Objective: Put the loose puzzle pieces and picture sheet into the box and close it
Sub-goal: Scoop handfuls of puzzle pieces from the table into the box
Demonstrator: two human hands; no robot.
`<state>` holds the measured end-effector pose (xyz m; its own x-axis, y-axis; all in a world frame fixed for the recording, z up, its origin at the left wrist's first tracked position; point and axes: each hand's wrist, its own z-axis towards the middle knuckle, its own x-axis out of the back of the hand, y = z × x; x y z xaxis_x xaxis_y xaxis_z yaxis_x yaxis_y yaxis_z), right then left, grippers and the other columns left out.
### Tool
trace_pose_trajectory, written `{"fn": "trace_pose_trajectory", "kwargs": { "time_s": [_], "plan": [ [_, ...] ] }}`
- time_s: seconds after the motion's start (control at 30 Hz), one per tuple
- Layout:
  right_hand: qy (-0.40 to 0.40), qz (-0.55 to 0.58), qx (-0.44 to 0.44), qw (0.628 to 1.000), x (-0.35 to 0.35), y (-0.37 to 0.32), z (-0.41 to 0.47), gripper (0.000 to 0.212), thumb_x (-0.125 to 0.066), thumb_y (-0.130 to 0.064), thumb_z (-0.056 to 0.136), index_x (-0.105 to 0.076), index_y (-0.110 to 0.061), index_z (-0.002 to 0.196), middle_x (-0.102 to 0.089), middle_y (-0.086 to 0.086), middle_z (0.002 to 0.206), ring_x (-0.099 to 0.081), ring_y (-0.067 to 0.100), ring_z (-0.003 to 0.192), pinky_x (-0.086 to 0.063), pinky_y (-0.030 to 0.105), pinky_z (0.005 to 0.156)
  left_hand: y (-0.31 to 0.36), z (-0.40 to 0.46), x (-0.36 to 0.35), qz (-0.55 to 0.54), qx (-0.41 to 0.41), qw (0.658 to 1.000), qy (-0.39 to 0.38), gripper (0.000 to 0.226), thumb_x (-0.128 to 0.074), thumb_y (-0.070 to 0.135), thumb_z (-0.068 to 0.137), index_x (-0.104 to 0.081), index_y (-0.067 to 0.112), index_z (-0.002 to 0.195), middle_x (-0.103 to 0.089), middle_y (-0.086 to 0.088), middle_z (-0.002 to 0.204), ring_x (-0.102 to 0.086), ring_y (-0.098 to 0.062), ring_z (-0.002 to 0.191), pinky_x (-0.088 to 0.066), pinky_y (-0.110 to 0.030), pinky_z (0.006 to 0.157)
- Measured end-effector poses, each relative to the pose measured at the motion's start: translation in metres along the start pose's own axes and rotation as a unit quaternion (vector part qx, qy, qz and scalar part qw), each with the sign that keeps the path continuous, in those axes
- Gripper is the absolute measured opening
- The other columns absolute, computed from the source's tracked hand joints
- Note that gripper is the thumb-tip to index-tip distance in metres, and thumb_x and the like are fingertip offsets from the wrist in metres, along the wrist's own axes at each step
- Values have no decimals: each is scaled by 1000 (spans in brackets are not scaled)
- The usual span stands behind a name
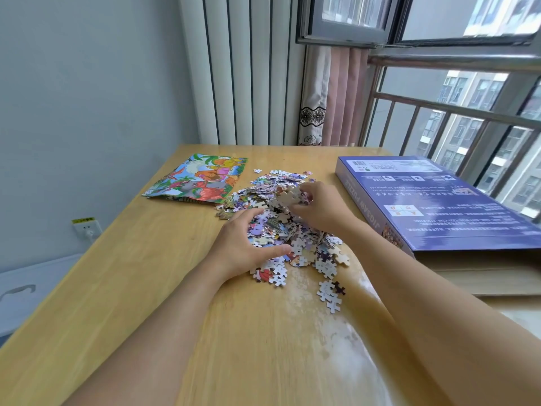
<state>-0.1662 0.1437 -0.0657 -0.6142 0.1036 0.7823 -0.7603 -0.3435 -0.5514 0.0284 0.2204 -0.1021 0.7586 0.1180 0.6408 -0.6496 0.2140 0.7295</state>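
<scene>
Scooping loose pieces point(281, 218) with the box point(439, 200) shut
Your right hand point(319, 205) grips a clump, left hand point(243, 244) cupped against the heap; pieces may spill off the worktop point(131, 288)

Puzzle pieces point(281, 227) mid-table point(131, 273); picture sheet point(199, 178) behind-left; box point(439, 206) right.

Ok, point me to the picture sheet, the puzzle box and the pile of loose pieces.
picture sheet point(199, 178): head view, middle of its printed face.
puzzle box point(433, 200): head view, purple top face with the print.
pile of loose pieces point(281, 230): head view, heap's middle between the hands.
</scene>
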Motion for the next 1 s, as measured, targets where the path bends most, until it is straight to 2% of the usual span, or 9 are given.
{"fn": "trace_pose_trajectory", "kwargs": {
  "time_s": [0.13, 0.23, 0.3, 0.4, 0.6, 0.7, 0.8, 0.9, 1.0],
  "plan": [
    [-5, 117, -22, 993, 21, 2, -10, 25, -75, -20, 87, -60, -25, 68, -62, -2, 62, -48, 12, 50, -40, 26, 51, 1, 0, 0, 0, 4, 1000, 2, 99, -83, 67, 57, -46, 35, 143, -42, 12, 150, -42, -5, 131, -34, -21, 98],
    [-22, 236, -58, 970, 33, 5, -17, 10, -76, -21, 86, -74, -15, 93, -74, 21, 92, -56, 29, 64, -49, 37, 59, 3, -1, 0, -2, 5, 1000, 6, 98, -84, 66, 57, -47, 34, 142, -43, 11, 149, -42, -4, 129, -34, -21, 97],
    [-49, 299, -88, 949, 38, 8, -22, 12, -77, -20, 86, -76, -16, 97, -75, 17, 100, -54, 27, 73, -46, 39, 66, 4, -1, 0, -5, 4, 1000, 11, 96, -84, 65, 57, -49, 33, 140, -45, 11, 147, -41, 0, 123, -33, -20, 97],
    [-67, 361, -136, 920, 40, 14, -28, 8, -75, -19, 86, -76, -18, 94, -75, 6, 101, -56, 24, 84, -43, 38, 77, 4, -3, 1, -7, 7, 1000, 12, 95, -84, 65, 56, -50, 33, 139, -45, 11, 146, -40, 3, 120, -32, -20, 99],
    [-7, 477, -177, 861, 40, 9, -43, 8, -64, -11, 95, -70, -10, 89, -69, -3, 92, -62, 14, 76, -51, 30, 68, 5, -4, 1, -3, 11, 1000, 11, 95, -83, 66, 55, -50, 34, 139, -46, 11, 145, -41, 2, 121, -34, -21, 99],
    [22, 473, -191, 860, 42, 10, -45, 12, -63, -13, 96, -68, -12, 85, -63, -13, 74, -52, 12, 75, -46, 32, 80, 7, -5, 1, 1, 8, 1000, 15, 93, -84, 64, 57, -51, 34, 139, -46, 11, 145, -40, 2, 120, -33, -22, 98],
    [35, 464, -171, 868, 46, 9, -49, 16, -65, -11, 93, -67, -16, 78, -63, -20, 60, -48, 10, 69, -40, 28, 77, 8, -6, 1, 13, 3, 1000, 15, 91, -83, 64, 58, -52, 34, 138, -45, 10, 145, -39, 2, 120, -33, -22, 99],
    [31, 464, -154, 872, 45, 7, -52, 17, -68, -9, 90, -69, -18, 76, -68, -15, 69, -57, 9, 73, -46, 29, 80, 8, -7, 1, 27, -10, 999, 30, 85, -83, 62, 59, -56, 32, 134, -46, 10, 143, -39, 2, 120, -32, -21, 100],
    [-3, 558, -161, 814, 45, 7, -52, 15, -64, -4, 92, -68, -11, 79, -70, 5, 88, -68, 27, 87, -57, 43, 89, 12, -7, 0, 21, -43, 994, 99, 75, -78, 62, 65, -61, 25, 129, -49, 10, 138, -42, -1, 124, -33, -22, 104]
  ]
}}
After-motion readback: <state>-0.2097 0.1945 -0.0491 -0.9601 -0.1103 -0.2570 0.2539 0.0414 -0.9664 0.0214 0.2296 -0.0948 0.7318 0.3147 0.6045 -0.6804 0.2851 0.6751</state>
